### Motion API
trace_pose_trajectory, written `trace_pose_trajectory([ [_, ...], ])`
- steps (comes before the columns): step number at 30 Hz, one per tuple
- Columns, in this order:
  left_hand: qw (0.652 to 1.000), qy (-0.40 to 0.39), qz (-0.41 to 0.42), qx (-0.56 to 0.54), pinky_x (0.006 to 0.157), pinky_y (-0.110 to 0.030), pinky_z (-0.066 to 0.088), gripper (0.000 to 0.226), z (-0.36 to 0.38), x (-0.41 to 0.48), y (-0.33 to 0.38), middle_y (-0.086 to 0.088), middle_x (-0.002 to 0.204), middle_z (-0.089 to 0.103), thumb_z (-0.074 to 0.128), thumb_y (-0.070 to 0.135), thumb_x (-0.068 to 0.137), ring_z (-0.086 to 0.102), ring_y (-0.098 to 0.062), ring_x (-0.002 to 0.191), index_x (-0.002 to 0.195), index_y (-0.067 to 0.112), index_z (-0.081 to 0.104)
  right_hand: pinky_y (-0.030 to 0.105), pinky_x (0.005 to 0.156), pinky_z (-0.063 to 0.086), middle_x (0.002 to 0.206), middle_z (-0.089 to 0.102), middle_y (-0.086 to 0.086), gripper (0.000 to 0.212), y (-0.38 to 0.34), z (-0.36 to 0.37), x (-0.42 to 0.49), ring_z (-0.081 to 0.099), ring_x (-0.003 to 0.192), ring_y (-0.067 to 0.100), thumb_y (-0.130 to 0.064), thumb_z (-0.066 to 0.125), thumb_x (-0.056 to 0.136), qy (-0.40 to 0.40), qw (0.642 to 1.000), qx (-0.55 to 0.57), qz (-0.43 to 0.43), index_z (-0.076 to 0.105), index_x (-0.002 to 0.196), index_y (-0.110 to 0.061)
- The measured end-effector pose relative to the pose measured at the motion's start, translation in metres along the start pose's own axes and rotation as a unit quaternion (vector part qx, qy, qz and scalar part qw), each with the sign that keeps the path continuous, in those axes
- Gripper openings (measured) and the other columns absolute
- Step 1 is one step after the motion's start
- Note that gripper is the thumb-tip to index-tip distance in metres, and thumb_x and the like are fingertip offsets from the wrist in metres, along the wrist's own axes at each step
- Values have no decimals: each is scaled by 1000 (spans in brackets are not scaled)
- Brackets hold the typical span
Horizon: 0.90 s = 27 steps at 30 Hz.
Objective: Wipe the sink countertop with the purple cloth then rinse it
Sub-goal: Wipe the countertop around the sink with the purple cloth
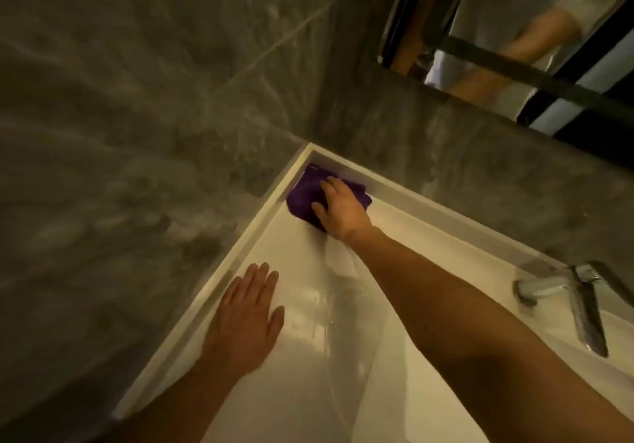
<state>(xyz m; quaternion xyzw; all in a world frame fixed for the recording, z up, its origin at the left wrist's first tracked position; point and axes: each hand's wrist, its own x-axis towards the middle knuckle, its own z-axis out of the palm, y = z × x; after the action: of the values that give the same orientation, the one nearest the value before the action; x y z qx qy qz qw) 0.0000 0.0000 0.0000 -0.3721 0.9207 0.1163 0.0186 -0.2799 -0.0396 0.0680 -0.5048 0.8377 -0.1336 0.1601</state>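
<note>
The purple cloth (306, 192) lies bunched in the far left corner of the white sink countertop (394, 226), against the raised rim. My right hand (341, 210) presses down on the cloth with fingers spread over it, arm stretched across the counter. My left hand (245, 312) rests flat, fingers together, on the wet counter near the left rim, holding nothing. Part of the cloth is hidden under my right hand.
A chrome faucet (566, 300) stands at the right over the basin. Grey marbled walls (154, 133) close in on the left and the back. A mirror (521, 37) at upper right reflects a person. The counter surface shines with water streaks.
</note>
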Motion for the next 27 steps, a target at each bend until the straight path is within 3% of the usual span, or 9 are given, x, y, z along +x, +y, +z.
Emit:
trace_pose_trajectory([
  [3,1000,10,1,0,123,-42,12,67,-3,6,0,-6,168,28,30,51,102,23,-24,156,160,18,31,46,125,17,171,20,1,73,7,14,26,12,158,25,-61,45,100,-42,997,-69,-14,28,160,-23],
  [6,1000,12,6,-3,123,-43,16,67,2,5,0,-6,167,32,31,51,101,26,-24,155,159,18,34,51,126,6,173,8,-7,82,22,28,25,-2,159,23,-80,28,92,-58,995,-80,-14,15,161,-39],
  [12,1000,6,3,-3,124,-47,25,69,1,8,-1,-4,166,32,24,54,100,26,-24,155,159,20,34,61,123,-8,173,-5,-3,88,27,34,17,-16,157,29,-95,17,80,-37,995,-95,8,4,157,-54],
  [17,1000,7,3,6,126,-44,18,68,0,8,0,-6,167,31,25,54,101,24,-24,155,159,19,32,65,121,-7,173,-1,-5,78,35,38,-3,-11,158,30,-89,14,85,-40,995,-94,17,7,156,-57],
  [27,1000,13,7,-3,126,-47,19,67,1,6,0,-10,166,32,29,51,101,23,-26,156,159,16,32,51,125,-4,172,6,-11,62,49,54,-101,-7,159,20,-63,13,103,-29,997,-66,-22,10,161,-41],
])
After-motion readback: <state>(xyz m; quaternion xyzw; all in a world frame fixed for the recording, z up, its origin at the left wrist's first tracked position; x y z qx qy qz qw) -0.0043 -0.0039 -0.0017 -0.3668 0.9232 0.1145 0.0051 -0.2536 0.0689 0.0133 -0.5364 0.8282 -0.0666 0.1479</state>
